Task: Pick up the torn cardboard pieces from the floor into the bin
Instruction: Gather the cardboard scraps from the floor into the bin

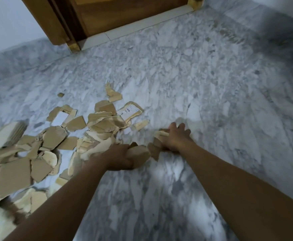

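Observation:
Torn brown cardboard pieces (pixel 53 140) lie heaped on the grey marble floor (pixel 185 87) across the left half of the view. One piece with a white label (pixel 129 111) sits at the pile's far edge. My left hand (pixel 119 158) is closed around a brown cardboard piece (pixel 139 154) at the pile's right side. My right hand (pixel 174 138) presses down on several pale cardboard scraps (pixel 160 134) just to the right, fingers curled over them. No bin is in view.
A wooden door (pixel 124 13) with its frame (pixel 55 28) stands at the back, a pale threshold strip (pixel 142 23) below it. A ribbed cardboard block (pixel 11 133) lies at the far left. Bare marble floor spreads to the right and toward me.

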A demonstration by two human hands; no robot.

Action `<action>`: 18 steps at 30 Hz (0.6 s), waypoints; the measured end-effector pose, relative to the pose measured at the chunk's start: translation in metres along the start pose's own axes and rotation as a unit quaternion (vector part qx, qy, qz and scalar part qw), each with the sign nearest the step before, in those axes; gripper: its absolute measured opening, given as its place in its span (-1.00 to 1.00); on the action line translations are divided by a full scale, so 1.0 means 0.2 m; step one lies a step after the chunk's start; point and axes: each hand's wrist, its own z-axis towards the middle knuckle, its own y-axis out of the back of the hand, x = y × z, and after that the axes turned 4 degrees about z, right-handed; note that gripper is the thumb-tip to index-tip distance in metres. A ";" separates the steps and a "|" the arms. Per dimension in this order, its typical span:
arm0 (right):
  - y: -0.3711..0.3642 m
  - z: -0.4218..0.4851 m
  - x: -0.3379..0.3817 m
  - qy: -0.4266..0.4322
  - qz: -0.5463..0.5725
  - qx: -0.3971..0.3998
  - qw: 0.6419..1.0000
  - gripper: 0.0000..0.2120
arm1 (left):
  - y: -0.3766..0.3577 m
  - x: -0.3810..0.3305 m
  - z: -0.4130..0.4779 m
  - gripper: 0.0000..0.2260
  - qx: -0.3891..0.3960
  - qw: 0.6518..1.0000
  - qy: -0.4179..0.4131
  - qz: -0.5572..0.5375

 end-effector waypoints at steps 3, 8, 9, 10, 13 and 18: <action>-0.06 0.00 -0.06 0.005 0.042 -0.028 0.999 -0.39 | -0.06 0.02 -0.01 -0.33 -0.005 1.000 -0.002 -0.002; -0.04 -0.01 -0.10 0.006 0.031 0.012 0.999 -0.14 | -0.10 0.02 0.00 -0.42 -0.021 1.000 -0.001 0.021; -0.04 -0.01 -0.10 0.015 0.029 0.016 0.999 -0.14 | -0.09 0.01 0.00 -0.42 -0.022 1.000 -0.003 0.021; -0.03 -0.02 -0.11 0.022 0.037 0.022 0.999 -0.15 | -0.09 -0.01 0.00 -0.40 -0.023 0.999 -0.006 0.023; 0.04 -0.03 -0.16 0.039 0.115 0.027 0.992 -0.21 | -0.06 -0.06 0.02 -0.40 -0.026 0.998 -0.016 0.062; 0.22 -0.07 -0.32 0.018 0.252 0.040 0.967 -0.44 | -0.06 -0.25 0.15 -0.43 -0.028 0.991 -0.068 0.114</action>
